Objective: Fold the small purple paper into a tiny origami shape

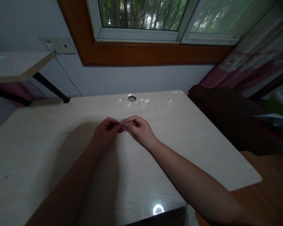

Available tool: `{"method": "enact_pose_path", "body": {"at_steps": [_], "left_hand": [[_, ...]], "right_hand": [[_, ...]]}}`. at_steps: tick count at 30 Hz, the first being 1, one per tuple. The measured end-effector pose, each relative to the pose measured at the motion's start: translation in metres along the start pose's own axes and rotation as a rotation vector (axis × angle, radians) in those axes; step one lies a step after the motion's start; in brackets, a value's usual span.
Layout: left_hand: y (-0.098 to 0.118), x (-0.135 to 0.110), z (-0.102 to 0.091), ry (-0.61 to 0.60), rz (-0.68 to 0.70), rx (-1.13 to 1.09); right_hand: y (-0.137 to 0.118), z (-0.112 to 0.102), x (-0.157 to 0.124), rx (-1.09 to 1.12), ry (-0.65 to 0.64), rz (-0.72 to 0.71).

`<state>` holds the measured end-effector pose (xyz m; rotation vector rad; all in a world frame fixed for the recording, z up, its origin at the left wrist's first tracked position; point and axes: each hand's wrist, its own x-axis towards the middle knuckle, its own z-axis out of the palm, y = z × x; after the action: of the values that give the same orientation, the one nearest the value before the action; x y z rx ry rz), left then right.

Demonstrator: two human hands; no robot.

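Both my hands meet over the middle of the pale wood-grain table (141, 163), fingertips close together. My left hand (107, 129) is closed in a pinch, thumb against the fingers. My right hand (140, 128) pinches from the other side, its thumb and forefinger touching or nearly touching the left fingertips. Whatever sits between them, if anything, is too small and dim to name. A small pink speck (169, 99) lies on the tabletop beyond my right hand.
A round cable hole (132, 99) pierces the table near its back edge. At left a raised shelf (19, 67) stands on black legs. Behind are wall sockets (58, 45) with a cord and a window (141, 34). Dark brown furniture (226, 116) borders the table's right side.
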<state>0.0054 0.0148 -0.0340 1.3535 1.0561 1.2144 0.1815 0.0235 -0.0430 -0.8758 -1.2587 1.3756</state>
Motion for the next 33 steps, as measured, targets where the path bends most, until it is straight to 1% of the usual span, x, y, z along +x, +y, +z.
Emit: {"method": "enact_pose_path", "body": {"at_steps": [3, 5, 8, 13, 16, 21, 25, 33], "left_hand": [[0.0007, 0.0013, -0.0006, 0.040, 0.000, -0.015], [0.0003, 0.0018, -0.0013, 0.049, -0.004, -0.015], [-0.0005, 0.0021, -0.0016, 0.046, -0.011, 0.005], [-0.0011, 0.0022, -0.0009, 0.003, -0.040, -0.022], [0.0001, 0.0016, -0.0004, -0.013, -0.060, -0.053], [0.0023, 0.0004, -0.0002, -0.028, -0.071, -0.048], [0.0013, 0.0001, -0.0005, -0.053, -0.074, -0.053], [-0.0029, 0.0008, -0.0013, -0.061, -0.104, -0.086]], "right_hand": [[-0.0021, 0.0011, 0.0010, 0.040, 0.016, 0.014], [-0.0014, 0.0013, 0.0015, 0.065, -0.013, 0.034], [0.0022, 0.0002, 0.0019, 0.038, -0.044, 0.037], [0.0062, -0.0027, 0.0024, -0.013, -0.036, 0.015], [0.0053, -0.0029, 0.0024, -0.032, -0.038, 0.014], [0.0031, -0.0025, 0.0012, -0.057, -0.059, 0.011], [0.0037, -0.0034, 0.0007, -0.082, -0.051, 0.005], [0.0047, -0.0027, -0.0001, -0.085, -0.027, -0.004]]}}
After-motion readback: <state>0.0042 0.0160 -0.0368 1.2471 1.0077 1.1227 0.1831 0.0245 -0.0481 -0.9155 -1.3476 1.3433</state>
